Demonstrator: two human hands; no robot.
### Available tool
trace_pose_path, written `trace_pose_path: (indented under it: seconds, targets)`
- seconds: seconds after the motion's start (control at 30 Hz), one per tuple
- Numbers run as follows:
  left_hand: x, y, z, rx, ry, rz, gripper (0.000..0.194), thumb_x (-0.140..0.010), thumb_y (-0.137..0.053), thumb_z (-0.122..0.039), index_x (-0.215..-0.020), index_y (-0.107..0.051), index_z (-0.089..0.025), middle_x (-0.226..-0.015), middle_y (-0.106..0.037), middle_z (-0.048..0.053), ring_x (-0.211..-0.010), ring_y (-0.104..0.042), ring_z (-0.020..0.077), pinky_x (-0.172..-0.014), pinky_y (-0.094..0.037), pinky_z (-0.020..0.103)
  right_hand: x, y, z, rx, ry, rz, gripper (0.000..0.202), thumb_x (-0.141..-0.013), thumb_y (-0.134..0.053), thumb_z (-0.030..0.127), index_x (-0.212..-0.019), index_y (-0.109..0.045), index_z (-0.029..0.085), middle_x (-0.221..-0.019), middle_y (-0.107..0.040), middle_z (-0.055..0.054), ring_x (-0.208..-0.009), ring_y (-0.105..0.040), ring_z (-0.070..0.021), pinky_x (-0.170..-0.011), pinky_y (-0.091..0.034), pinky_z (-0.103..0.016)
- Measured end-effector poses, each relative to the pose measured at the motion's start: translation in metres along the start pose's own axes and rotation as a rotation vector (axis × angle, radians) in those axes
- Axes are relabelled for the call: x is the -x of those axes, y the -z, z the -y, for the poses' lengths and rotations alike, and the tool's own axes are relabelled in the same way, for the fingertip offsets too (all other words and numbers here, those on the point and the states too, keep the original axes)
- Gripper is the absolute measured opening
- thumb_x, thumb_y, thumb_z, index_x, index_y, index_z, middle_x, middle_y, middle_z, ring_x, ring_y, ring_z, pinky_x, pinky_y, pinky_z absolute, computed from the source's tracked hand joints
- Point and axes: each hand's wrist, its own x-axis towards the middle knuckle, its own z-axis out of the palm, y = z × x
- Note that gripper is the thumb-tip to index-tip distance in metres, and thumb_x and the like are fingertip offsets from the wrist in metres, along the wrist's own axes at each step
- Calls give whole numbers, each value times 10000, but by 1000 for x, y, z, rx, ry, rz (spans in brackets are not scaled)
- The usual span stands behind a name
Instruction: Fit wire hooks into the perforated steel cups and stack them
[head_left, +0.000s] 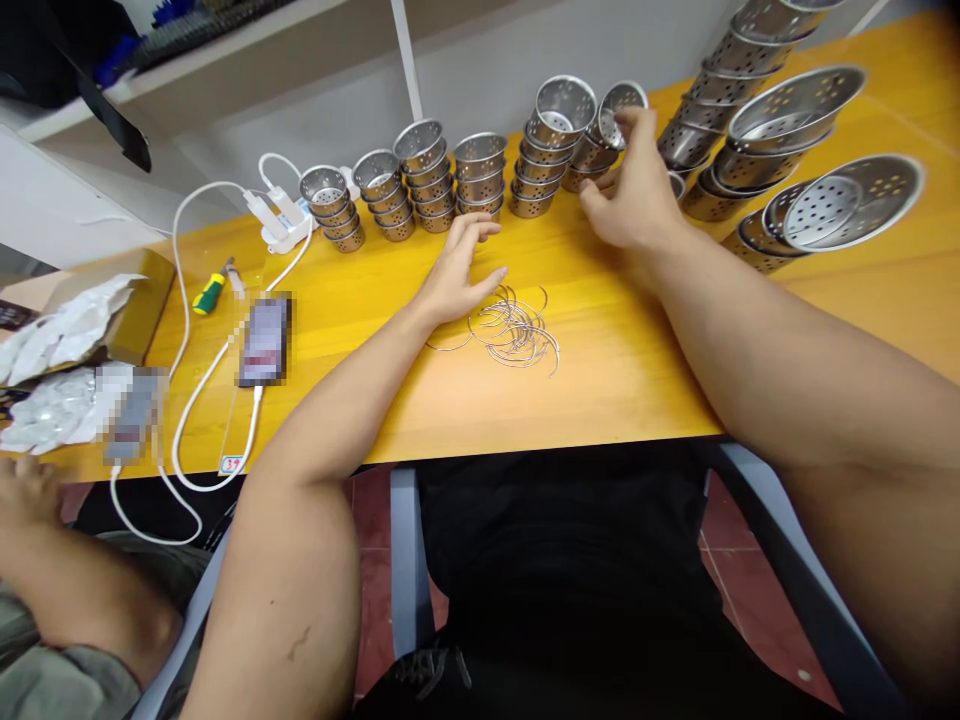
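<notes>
My right hand (pixel 637 190) is reaching half-open beside the tilted cup stack (pixel 592 150); I cannot tell contact. My left hand (pixel 459 275) is hovering loosely open, empty, near the wire rings (pixel 517 330), right of 1 phone (pixel 265 340).

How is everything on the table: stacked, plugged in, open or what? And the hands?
Left hand: open, empty
Right hand: bent, beside cups
Metal cups: stacked
Curved wires: loosely heaped
Phones: both plugged in
Green-yellow tool: lying down
Box: open, filled
</notes>
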Motion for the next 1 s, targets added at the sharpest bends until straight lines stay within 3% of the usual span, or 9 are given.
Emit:
trace_pose_path:
  seconds: [0.07,0.17,0.33,0.43,0.57,0.77,0.9,1.0]
  targets:
    - [0,0,1,10,0,0,729,-1239,-686,-775,-1789,-572,-311,-1949,-516,223,-1799,-625,437,-1524,-575,706,1,1,12,-26,-73,6,888,-1248,-738,26,-1989,-250,78,-1969,-524,-389,-1135,-839,-151,-1050,-643,-348]
    - [1,2,1,15,3,12,764,-1231,-701,-796,-1800,-569,-304,-1961,-508,232,-1784,-641,442,-1530,-573,723,6,7,31,29,-164,-27,850,-1239,-804,12,-1989,-407,46,-1901,-584,-358,-1219,-850,-183,-1055,-633,-337]
    - [0,1,0,30,8,6,712,-1224,-741,-736,-1773,-587,-310,-1939,-529,218,-1770,-656,430,-1521,-591,715,12,20,50,213,-229,-63,498,-1278,-843,96,-1763,-767,10,-1795,-700,-340,-1586,-755,-307,-1354,-516,-383]
    - [0,1,-1,35,6,8,686,-1220,-743,-705,-1758,-583,-310,-1932,-529,215,-1773,-651,427,-1512,-596,713,13,24,53,291,-240,-33,321,-1295,-810,108,-1584,-890,-7,-1770,-733,-344,-1612,-742,-322,-1366,-495,-378]
    - [0,2,-3,38,11,24,700,-1217,-735,-714,-1759,-574,-301,-1937,-516,228,-1766,-650,427,-1512,-587,710,14,28,58,373,-260,32,336,-1318,-746,151,-1569,-895,-14,-1677,-822,-340,-1571,-792,-354,-1294,-542,-397]
    - [1,1,-4,36,13,23,699,-1219,-722,-704,-1769,-565,-301,-1955,-502,225,-1791,-620,431,-1519,-573,697,25,35,77,521,-275,131,311,-1250,-760,244,-1480,-923,112,-1562,-889,-317,-1506,-830,-482,-1184,-625,-536]
    - [0,-3,5,39,4,31,779,-1219,-699,-774,-1818,-507,-314,-1974,-479,223,-1786,-624,435,-1519,-561,692,40,35,91,530,-163,180,197,-1184,-819,272,-1315,-916,161,-1416,-927,-267,-1430,-862,-539,-1133,-652,-567]
    - [1,-7,15,63,16,55,947,-1177,-707,-900,-1881,-412,-339,-2002,-443,224,-1775,-640,450,-1480,-592,709,52,30,99,530,-86,197,133,-1172,-822,265,-1275,-888,213,-1469,-926,-227,-1442,-865,-544,-1123,-687,-580]
